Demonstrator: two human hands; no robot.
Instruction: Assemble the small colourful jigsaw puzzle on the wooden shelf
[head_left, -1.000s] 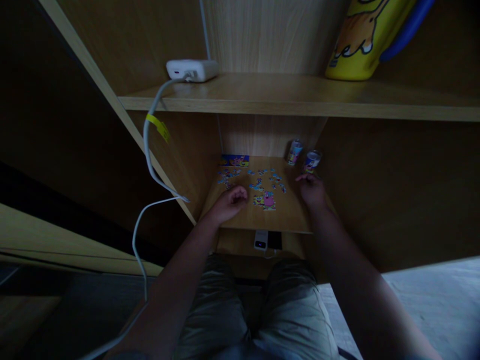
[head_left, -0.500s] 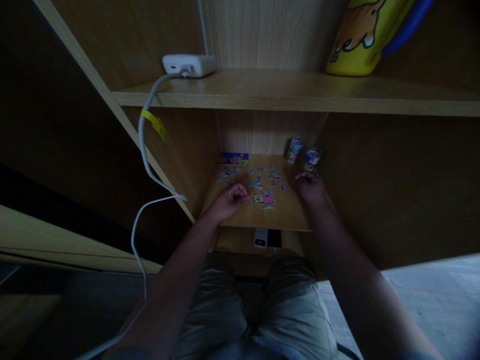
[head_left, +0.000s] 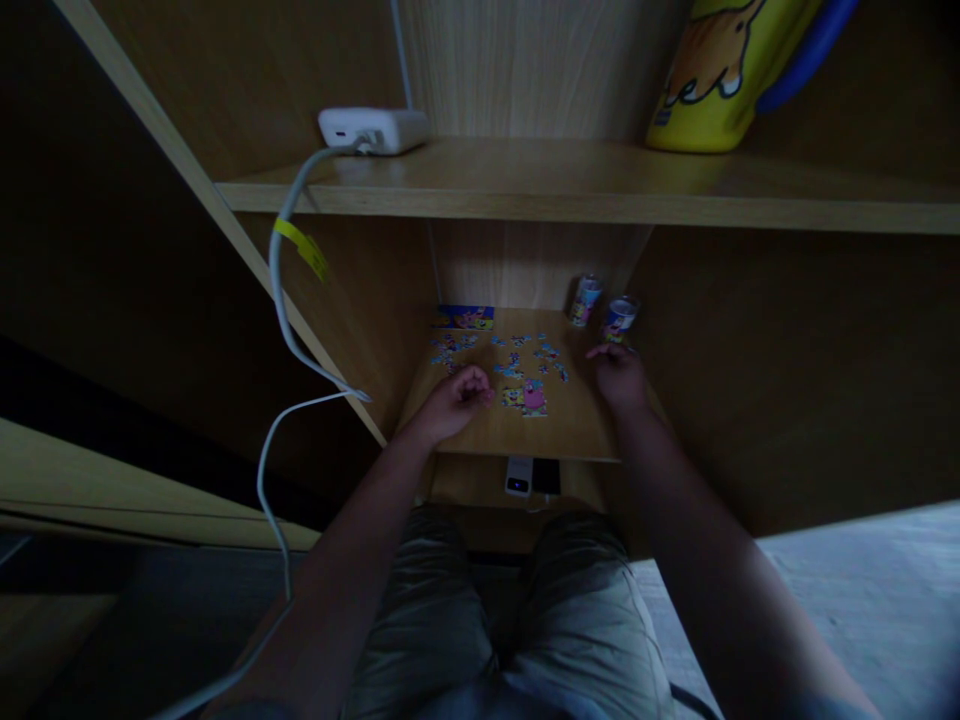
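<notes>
My left hand (head_left: 465, 395) hovers at the left of the lower shelf with its fingers curled in. Whether a small piece sits in the fingers is hidden. Just right of it lies a joined patch of jigsaw puzzle (head_left: 533, 397) with a pink figure and a yellow one. Loose puzzle pieces (head_left: 511, 366) are scattered behind the patch, and more puzzle pieces (head_left: 448, 345) lie beyond my left hand. My right hand (head_left: 620, 375) rests at the shelf's right side, index finger stretched out, nothing visible in it. It is close to a printed can (head_left: 619, 318).
Another can (head_left: 585, 300) and a flat colourful picture card (head_left: 465, 317) are at the back. Overhead, the upper shelf (head_left: 525, 190) bears a white charger (head_left: 375, 130) and a yellow mug (head_left: 694, 90). A white cable (head_left: 275, 270) hangs at left. Below lies a white device (head_left: 519, 476).
The whole view has shifted very slightly. Both hands keep nearly the same pose and place, and the puzzle pieces look unmoved.
</notes>
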